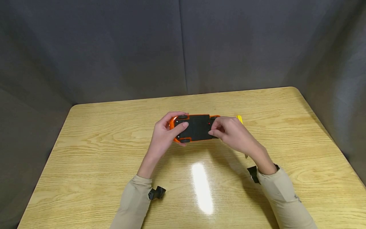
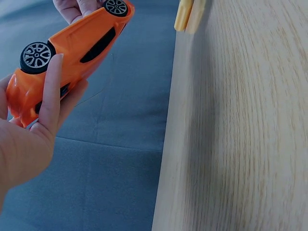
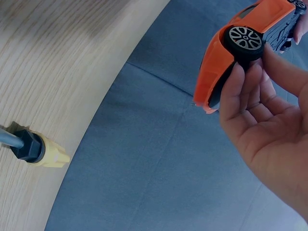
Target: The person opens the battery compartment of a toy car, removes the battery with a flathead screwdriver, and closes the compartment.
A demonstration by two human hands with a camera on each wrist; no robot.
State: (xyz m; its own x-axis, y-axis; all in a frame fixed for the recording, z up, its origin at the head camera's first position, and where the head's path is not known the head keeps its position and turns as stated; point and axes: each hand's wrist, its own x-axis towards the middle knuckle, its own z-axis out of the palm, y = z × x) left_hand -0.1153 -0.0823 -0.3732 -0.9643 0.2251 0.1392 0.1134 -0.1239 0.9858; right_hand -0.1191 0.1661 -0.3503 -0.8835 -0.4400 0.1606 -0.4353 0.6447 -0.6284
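Observation:
An orange toy car [image 1: 199, 128] is held above the table, its black underside turned up toward the head view. My left hand [image 1: 164, 133] grips its left end, the thumb lying on the underside and the other fingers around the body, as the left wrist view of the car [image 2: 79, 43] shows. At the other end, my right hand [image 1: 233, 133] pinches the car beside a wheel [image 3: 245, 38] with curled fingers and thumb. A small red spot [image 1: 209, 123] shows on the underside near the right fingertips.
A screwdriver with a yellow handle [image 3: 52, 153], black collar and metal shaft [image 3: 10, 138] lies on the wooden table [image 1: 100, 165]. The right hand partly covers it in the head view. Dark grey fabric panels [image 1: 128, 47] stand behind and beside the table.

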